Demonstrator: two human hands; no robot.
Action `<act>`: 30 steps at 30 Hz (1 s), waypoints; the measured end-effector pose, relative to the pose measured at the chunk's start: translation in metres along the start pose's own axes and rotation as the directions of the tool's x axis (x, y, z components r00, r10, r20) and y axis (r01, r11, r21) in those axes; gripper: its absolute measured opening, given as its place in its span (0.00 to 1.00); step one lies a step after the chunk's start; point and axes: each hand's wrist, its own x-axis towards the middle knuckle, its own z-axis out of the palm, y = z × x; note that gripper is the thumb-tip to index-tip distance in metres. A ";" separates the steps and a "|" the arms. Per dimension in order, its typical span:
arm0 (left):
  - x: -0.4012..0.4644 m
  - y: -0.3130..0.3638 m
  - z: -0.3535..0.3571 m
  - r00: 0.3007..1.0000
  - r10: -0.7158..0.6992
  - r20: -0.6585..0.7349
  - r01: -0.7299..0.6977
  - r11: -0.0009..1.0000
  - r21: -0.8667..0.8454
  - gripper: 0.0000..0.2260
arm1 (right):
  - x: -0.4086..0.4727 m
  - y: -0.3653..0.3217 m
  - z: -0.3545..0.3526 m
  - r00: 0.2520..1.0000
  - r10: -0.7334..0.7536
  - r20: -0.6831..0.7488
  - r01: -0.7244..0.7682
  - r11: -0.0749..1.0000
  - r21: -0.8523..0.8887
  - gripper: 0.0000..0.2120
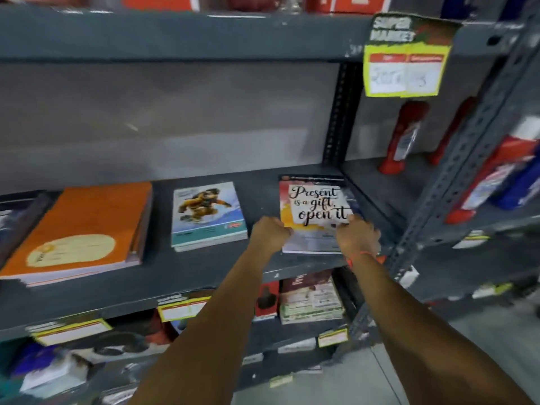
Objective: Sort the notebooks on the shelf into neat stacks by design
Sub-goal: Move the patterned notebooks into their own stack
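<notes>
The dark grey metal shelf [204, 267] carries three notebook stacks: orange stack [79, 232] at 9 o'clock, monkey-cover stack [207, 216] centre, "Present is a gift" stack [315, 211] at 3 o'clock. The left hand [270, 229] and right hand [358, 233] each clasp that last stack's near edge.

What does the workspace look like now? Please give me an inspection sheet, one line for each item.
Surface: dark grey metal shelf.
Job's things: orange stack at left; monkey-cover stack in the middle; "Present is a gift" stack at right.
Clutter: nothing seen on this shelf.
Grippers: left hand and right hand at the front edge of the right stack; exact grip unclear.
Cables: nothing seen.
Surroundings: yellow price tag above; red bottles in the next bay; more goods below.
</notes>
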 end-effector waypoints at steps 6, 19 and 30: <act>0.008 0.011 0.032 0.985 -0.163 -0.054 0.157 0.982 -0.108 0.09 | 0.021 0.038 -0.004 0.986 0.095 0.138 -0.093 0.996 -0.014 0.21; 0.030 0.002 0.032 0.933 -0.347 -0.093 0.284 0.872 -0.398 0.04 | 0.041 0.047 -0.015 0.900 0.354 0.254 -0.435 0.765 0.475 0.09; 0.005 -0.002 -0.028 0.967 -0.227 -0.117 0.154 0.883 -0.444 0.15 | 0.017 -0.001 -0.032 0.915 0.252 0.314 -0.402 0.623 0.671 0.17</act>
